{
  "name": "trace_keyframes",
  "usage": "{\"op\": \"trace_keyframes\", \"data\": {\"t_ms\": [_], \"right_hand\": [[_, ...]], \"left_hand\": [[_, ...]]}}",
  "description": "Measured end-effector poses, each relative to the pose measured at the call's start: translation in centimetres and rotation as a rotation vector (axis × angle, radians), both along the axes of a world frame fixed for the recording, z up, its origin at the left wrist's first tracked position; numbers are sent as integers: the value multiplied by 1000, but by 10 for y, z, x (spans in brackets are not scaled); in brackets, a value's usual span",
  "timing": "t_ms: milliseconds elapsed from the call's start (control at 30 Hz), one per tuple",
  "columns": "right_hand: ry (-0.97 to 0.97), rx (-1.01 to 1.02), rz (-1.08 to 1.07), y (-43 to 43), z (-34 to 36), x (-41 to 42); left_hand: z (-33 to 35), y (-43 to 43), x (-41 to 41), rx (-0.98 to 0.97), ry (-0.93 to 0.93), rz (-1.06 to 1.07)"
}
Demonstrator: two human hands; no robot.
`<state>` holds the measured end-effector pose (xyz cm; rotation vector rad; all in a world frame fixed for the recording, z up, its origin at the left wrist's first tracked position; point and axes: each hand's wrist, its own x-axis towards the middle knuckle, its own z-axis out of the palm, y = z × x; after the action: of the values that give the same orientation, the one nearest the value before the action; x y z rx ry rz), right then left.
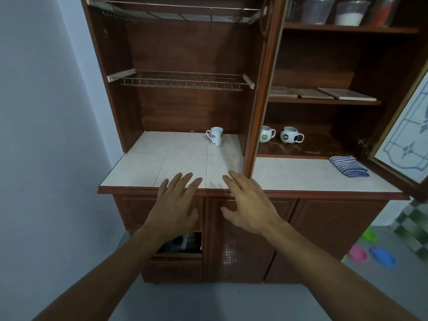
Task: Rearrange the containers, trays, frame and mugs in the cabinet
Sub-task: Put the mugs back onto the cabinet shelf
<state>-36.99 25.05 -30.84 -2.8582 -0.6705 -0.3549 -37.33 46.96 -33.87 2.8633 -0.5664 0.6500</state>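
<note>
Filling the frame: wooden cabinet, tiled counter mid-frame. Lower center at counter's front edge, left hand and right hand, fingers spread straight, holding nothing. At center, tall white mug upright, handle left; right of center, green-logo mug and football mug, handles right.

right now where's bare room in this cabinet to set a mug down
Widest: the pale tiled counter left of the tall white mug. Also the tiles left of the blue striped cloth. Crowded: the top right shelf, lined with clear plastic containers.
</note>
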Motion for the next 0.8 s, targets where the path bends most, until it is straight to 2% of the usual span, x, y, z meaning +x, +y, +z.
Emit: {"op": "trace_keyframes", "data": {"t_ms": [433, 800], "right_hand": [[-24, -54, -2, 41, -3, 60], [13, -20, -119, 100, -9, 118]], "left_hand": [[-13, 47, 60, -119, -40, -74], [-14, 108, 142, -97, -99, -154]]}}
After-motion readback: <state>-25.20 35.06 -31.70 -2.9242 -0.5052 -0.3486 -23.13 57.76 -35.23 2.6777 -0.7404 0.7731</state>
